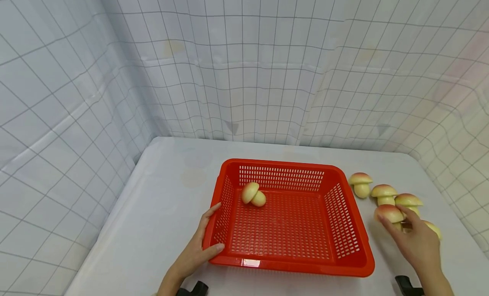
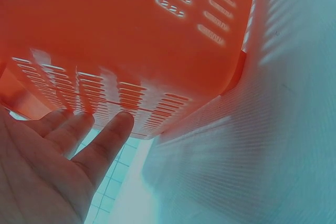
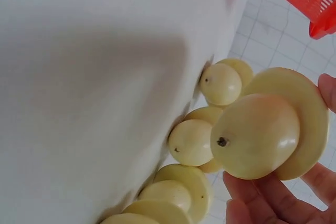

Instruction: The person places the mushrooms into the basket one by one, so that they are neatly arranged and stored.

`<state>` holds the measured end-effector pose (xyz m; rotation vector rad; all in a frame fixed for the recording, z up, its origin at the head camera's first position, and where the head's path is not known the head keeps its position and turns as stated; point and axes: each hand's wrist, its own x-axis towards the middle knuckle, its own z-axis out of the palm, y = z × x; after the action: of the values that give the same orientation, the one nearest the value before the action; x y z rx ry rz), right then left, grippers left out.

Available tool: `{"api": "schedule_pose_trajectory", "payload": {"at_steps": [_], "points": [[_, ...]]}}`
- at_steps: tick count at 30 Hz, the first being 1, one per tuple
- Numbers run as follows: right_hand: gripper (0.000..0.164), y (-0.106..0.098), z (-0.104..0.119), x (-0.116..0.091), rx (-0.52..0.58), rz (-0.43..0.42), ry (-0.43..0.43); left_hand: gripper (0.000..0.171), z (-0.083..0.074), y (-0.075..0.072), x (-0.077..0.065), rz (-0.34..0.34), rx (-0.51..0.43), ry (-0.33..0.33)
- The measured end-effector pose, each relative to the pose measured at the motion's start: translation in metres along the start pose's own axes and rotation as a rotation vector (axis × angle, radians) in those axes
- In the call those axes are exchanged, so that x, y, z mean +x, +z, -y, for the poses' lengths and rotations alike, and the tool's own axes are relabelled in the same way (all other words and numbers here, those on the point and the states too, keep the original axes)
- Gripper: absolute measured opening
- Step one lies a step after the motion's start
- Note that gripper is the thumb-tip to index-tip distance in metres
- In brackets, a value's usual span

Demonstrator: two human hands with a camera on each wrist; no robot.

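Note:
My right hand [image 1: 416, 241] pinches a toy mushroom [image 1: 389, 213] with a reddish-yellow cap and pale stem. In the right wrist view this mushroom [image 3: 257, 135] is held by its cap, its rounded stem end facing the camera. Other mushrooms stand close by: one [image 1: 361, 184] near the basket's right side, one [image 1: 383, 193] beside it, one [image 1: 409, 200] behind my fingers and one [image 1: 432, 229] partly hidden by my hand. My left hand [image 1: 196, 247] rests on the left side of the red basket [image 1: 298, 268], thumb over the rim, other fingers extended along the outer wall [image 2: 63, 72].
One mushroom [image 1: 253, 195] lies on its side within the basket, near the back left. White cloth covers the table [image 1: 145, 228]. Grid-patterned curtains [image 1: 267, 75] enclose the back and both sides. Dark wrist devices [image 1: 408, 285] show at the bottom edge.

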<state>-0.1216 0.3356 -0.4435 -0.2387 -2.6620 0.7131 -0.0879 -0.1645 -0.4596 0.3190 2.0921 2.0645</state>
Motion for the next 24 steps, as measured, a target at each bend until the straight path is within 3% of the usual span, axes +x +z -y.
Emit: {"api": "schedule_pose_trajectory", "payload": {"at_steps": [9, 24], "points": [[0.058, 0.004, 0.014, 0.005, 0.063, -0.13, -0.05, 0.084, -0.001, 0.0, 0.0, 0.002, -0.003, 0.004], [0.054, 0.004, 0.046, 0.006, 0.155, -0.2, -0.118, 0.082, -0.002, -0.001, 0.0, 0.023, 0.021, 0.012]]}}
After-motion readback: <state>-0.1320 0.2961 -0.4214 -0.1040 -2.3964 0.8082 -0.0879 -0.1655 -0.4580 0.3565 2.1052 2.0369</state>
